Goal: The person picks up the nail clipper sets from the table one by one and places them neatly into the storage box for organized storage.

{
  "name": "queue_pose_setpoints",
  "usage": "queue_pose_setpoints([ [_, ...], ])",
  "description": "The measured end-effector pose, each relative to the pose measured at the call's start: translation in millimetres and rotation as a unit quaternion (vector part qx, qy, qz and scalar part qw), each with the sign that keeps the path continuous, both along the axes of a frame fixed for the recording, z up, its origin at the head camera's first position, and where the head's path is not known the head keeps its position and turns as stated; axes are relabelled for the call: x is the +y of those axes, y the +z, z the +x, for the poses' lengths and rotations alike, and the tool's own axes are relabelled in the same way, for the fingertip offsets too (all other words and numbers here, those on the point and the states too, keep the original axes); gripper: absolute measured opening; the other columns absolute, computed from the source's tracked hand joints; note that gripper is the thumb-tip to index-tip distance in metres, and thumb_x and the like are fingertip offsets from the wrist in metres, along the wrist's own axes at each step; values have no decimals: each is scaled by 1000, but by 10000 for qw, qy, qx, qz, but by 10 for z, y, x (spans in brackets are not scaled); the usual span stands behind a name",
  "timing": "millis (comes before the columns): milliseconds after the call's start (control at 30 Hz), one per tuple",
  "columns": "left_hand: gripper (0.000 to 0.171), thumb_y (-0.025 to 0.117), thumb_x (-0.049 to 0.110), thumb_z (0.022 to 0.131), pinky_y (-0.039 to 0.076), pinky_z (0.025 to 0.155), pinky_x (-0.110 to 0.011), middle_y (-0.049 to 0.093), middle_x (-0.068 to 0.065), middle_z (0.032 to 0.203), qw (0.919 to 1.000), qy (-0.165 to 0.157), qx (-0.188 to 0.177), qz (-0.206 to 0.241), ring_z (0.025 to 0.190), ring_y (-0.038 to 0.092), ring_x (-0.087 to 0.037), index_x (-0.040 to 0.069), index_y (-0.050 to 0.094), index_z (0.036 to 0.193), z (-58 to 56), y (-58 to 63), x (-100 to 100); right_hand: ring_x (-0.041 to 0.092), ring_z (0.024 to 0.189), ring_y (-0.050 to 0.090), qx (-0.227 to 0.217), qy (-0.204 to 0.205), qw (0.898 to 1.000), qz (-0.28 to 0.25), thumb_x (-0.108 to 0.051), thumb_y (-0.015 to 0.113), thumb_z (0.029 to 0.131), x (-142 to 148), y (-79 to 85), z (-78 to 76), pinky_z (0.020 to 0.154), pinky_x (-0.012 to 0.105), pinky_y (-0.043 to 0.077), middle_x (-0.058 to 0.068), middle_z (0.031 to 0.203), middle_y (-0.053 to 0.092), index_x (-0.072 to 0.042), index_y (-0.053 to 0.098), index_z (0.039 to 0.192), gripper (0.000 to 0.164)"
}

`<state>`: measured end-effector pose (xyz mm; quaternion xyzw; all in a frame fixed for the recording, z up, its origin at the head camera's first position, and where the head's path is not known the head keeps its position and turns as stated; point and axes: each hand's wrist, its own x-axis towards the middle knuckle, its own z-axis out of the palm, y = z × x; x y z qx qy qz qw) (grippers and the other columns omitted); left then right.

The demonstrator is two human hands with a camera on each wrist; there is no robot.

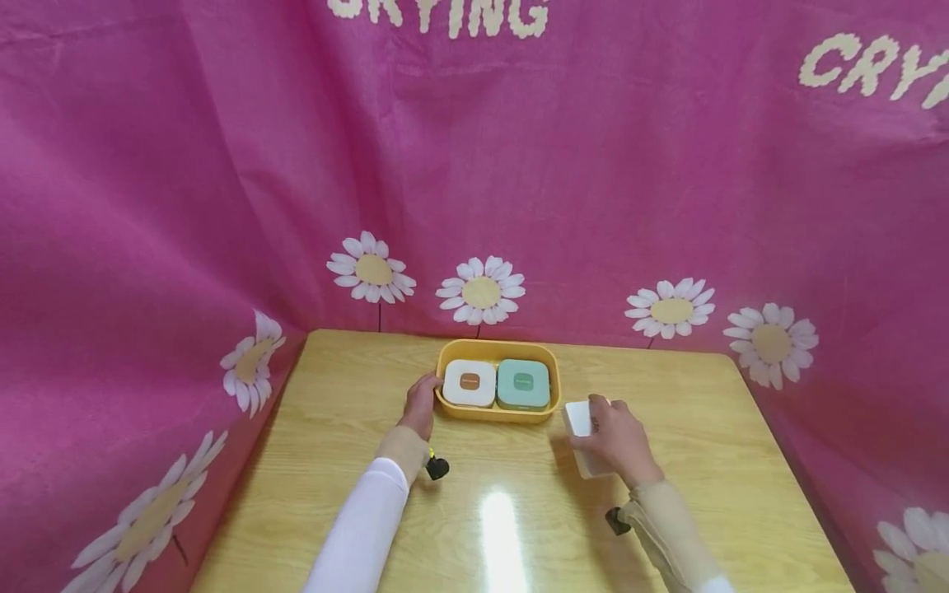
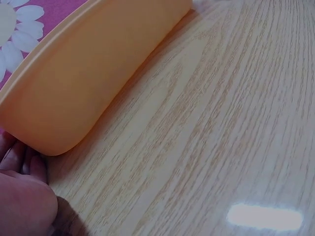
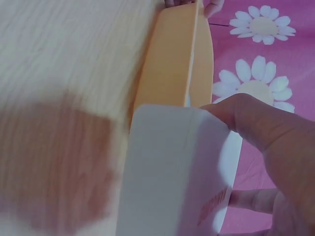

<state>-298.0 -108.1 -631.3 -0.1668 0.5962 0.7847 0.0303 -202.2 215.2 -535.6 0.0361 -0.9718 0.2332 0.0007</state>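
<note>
A yellow plastic bin (image 1: 498, 417) stands on the table, holding a white square box (image 1: 458, 397) with a brown label and a mint-green square box (image 1: 524, 399) side by side. At the bin's left end, my left hand (image 1: 420, 407) grips the wall, with digits on both sides of it in the right wrist view. My right hand (image 1: 621, 438) holds another white box (image 3: 157, 167) by its edges, tilted and raised over the table just right of the bin. Reddish lettering shows on this box, partly in shade.
The wooden table (image 1: 356, 371) reaches back to a pink cloth (image 1: 563, 206) printed with white daisies, which also hangs at both sides. A bright light reflection (image 1: 502, 535) lies on the tabletop near the front.
</note>
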Motion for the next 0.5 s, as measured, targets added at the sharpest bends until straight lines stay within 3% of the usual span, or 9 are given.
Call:
queue_pose_setpoints([
  [300, 45, 49, 7, 96, 35, 118, -40, 56, -27, 144, 10000, 39, 60, -69, 136, 47, -30, -13, 59, 135, 29, 12, 3, 33, 85, 60, 372, 231, 9984, 358, -33, 84, 75, -194, 44, -179, 71, 53, 56, 20, 92, 66, 5, 63, 135, 74],
  [500, 48, 50, 8, 96, 33, 122, -41, 53, -26, 149, 10000, 1, 2, -37, 141, 44, -30, -12, 58, 139, 24, 1, 0, 34, 86, 61, 501, 329, 9973, 429, -33, 81, 77, -280, 64, -276, 71, 53, 57, 22, 94, 68, 4, 62, 138, 74],
])
